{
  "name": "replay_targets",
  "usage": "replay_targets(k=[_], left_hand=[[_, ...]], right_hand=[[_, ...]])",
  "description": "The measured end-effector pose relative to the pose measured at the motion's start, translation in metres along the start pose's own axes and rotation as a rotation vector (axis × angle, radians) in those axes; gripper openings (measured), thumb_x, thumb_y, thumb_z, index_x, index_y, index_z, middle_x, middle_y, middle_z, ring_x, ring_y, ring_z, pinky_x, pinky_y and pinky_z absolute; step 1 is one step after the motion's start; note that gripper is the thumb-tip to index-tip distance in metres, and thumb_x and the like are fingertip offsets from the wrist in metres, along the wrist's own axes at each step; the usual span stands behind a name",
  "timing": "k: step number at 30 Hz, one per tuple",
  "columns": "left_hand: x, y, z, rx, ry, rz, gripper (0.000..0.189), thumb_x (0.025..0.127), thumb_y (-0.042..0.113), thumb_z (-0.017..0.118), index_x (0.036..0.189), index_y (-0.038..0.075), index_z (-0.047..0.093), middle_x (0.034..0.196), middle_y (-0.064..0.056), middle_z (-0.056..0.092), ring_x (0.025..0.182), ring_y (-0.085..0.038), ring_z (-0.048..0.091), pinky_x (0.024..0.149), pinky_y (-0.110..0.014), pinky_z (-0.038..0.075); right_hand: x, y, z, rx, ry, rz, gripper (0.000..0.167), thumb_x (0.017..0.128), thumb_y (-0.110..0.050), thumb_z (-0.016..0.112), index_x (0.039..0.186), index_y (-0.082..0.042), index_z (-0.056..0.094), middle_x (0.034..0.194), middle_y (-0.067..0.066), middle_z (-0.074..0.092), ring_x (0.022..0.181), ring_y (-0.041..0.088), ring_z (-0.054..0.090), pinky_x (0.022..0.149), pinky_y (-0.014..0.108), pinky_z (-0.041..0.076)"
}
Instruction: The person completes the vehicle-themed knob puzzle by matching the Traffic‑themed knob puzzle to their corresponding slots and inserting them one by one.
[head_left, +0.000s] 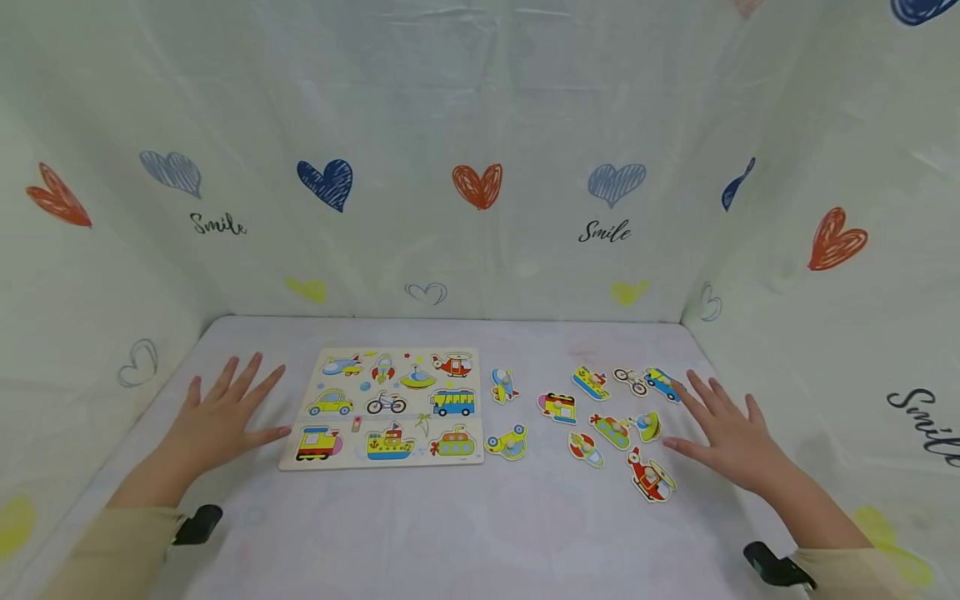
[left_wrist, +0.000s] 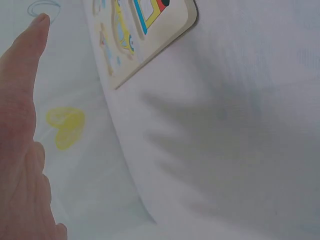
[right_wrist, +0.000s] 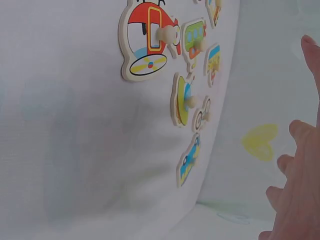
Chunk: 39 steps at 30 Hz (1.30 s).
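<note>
Fingers of the left hand (head_left: 217, 429) fan out nearly straight and hold nothing, the thumb pointing at the left edge of a puzzle board (head_left: 417, 403); the right hand (head_left: 731, 437) is likewise spread and bare, its index fingertip beside the bus piece (head_left: 658, 382) and its thumb near the saucer piece (head_left: 649, 427). Soft hand shadows fall on the white tablecloth (head_left: 390, 533), so both hands probably hover, a pose that puts no weight on anything. Left of centre, the board lies flat with its printed vehicles upright to the person, presumably so they read easily. Just right of it are the plane piece (head_left: 505, 387) and the yellow car piece (head_left: 507, 442), wheels up; farther right, the train piece (head_left: 558, 408), ship piece (head_left: 591, 382), bicycle piece (head_left: 630, 382), submarine piece (head_left: 611, 432), rocket piece (head_left: 585, 449) and helicopter piece (head_left: 651, 477) lie loosely scattered. Wooden knobs, such as the helicopter's knob (right_wrist: 167, 34), stand up from them, likely sized for a pinch. The left wrist view catches only part of the board, and the right wrist view crops the helicopter. From the head alone, contact between index finger and bus is hard to judge, though the right wrist view shows a gap.
</note>
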<state>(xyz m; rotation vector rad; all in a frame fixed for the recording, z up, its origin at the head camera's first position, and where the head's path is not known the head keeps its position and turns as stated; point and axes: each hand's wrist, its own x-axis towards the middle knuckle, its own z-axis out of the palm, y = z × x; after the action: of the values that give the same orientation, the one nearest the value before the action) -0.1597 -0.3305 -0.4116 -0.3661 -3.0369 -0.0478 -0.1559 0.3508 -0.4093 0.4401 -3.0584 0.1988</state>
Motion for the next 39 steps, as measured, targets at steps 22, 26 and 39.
replay_targets(k=[22,26,39], left_hand=[[0.033,0.001,0.003,-0.083,-0.160,-0.056,0.102,0.081,0.063,0.066,0.156,0.015,0.016,0.158,-0.027,0.008,0.140,-0.054,-0.001,0.098,-0.081,-0.004],[0.040,0.001,0.005,-0.105,-0.186,-0.034,0.102,0.079,0.059,0.071,0.155,0.015,0.019,0.157,-0.028,0.011,0.140,-0.054,0.007,0.098,-0.081,0.003],[0.065,-0.003,0.017,-0.139,-0.280,-0.016,0.102,0.072,0.052,0.081,0.150,0.008,0.031,0.151,-0.034,0.023,0.135,-0.058,0.018,0.098,-0.081,0.015]], right_hand=[[0.040,-0.055,0.014,0.173,-0.009,-0.096,0.086,0.087,-0.056,0.064,0.153,-0.012,0.030,0.154,0.017,0.032,0.140,0.038,0.028,0.105,0.073,0.009],[0.052,-0.067,0.020,0.189,-0.009,-0.104,0.086,0.085,-0.053,0.068,0.152,-0.011,0.033,0.152,0.016,0.037,0.139,0.038,0.031,0.106,0.072,0.014],[0.088,-0.094,0.036,0.315,-0.073,-0.126,0.077,0.086,-0.044,0.071,0.148,-0.011,0.040,0.144,0.014,0.048,0.132,0.038,0.042,0.105,0.062,0.032]])
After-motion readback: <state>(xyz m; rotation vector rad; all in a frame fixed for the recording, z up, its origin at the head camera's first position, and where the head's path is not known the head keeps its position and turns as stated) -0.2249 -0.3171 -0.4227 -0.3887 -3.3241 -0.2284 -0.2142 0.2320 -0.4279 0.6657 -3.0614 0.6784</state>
